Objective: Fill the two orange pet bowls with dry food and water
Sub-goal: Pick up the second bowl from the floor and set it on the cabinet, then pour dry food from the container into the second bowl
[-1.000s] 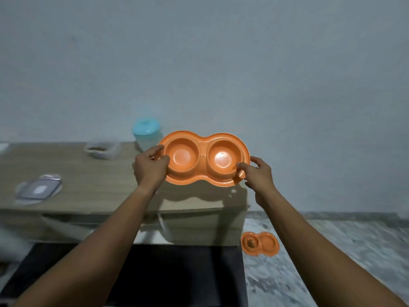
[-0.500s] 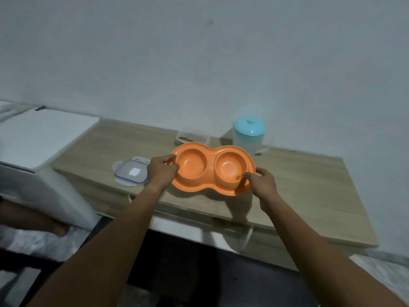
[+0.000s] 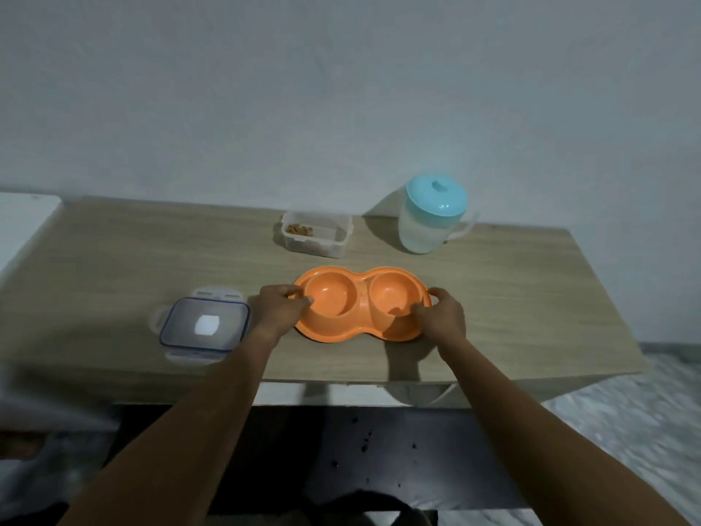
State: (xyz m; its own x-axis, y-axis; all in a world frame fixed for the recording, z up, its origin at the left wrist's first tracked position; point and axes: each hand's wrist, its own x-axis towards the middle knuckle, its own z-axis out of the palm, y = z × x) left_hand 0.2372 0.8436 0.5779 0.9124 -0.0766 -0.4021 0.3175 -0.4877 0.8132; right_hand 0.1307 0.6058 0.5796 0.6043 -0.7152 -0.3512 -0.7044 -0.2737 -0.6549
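Observation:
An orange double pet bowl [image 3: 362, 303] rests on the wooden tabletop [image 3: 512, 298], both wells empty. My left hand [image 3: 278, 309] grips its left rim and my right hand [image 3: 442, 315] grips its right rim. Behind it stands a clear plastic container [image 3: 315, 234] holding a little dry food, with no lid on. To the right of that is a translucent jug with a light blue lid [image 3: 432, 214], its handle pointing right.
The container's clear lid [image 3: 205, 324] lies flat on the table left of my left hand. A white surface [image 3: 22, 222] adjoins the table's left end. Dark floor mat [image 3: 379, 449] lies below the table's front edge, grey floor at right.
The bowl has come down from mid-air onto the tabletop, both hands still on its rims. The view has swung to centre on the table.

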